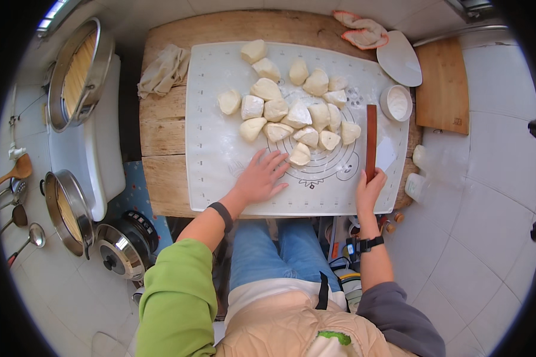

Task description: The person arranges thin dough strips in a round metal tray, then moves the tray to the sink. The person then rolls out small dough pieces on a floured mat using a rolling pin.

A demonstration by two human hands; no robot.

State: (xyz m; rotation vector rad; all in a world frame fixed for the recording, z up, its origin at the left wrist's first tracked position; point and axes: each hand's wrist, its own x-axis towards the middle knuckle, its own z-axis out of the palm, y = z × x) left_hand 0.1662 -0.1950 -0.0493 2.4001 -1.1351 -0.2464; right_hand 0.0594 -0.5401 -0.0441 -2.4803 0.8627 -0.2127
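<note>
Several cut pieces of dough [275, 110], some dusted with flour, lie in a loose cluster on a white silicone pastry mat [214, 178] with printed circles. My left hand [261, 178] rests palm down on the mat, fingers spread, holding nothing, just left of and below the nearest dough piece [300, 154]. At the mat's right side my right hand [370, 189] grips the lower end of a flat reddish-brown wooden strip [371, 134], which points away from me. Beyond it stands a small white bowl of flour [396, 103]. A thin white scraper-like sheet [386, 154] lies right of the strip.
A crumpled cloth [164, 71] lies at the wooden table's [163, 138] left edge. At the far right are a white lid or plate [398, 58], an orange-edged cloth [362, 33] and a wooden cutting board [442, 87]. Steel steamer pots [96, 85] stand to the left.
</note>
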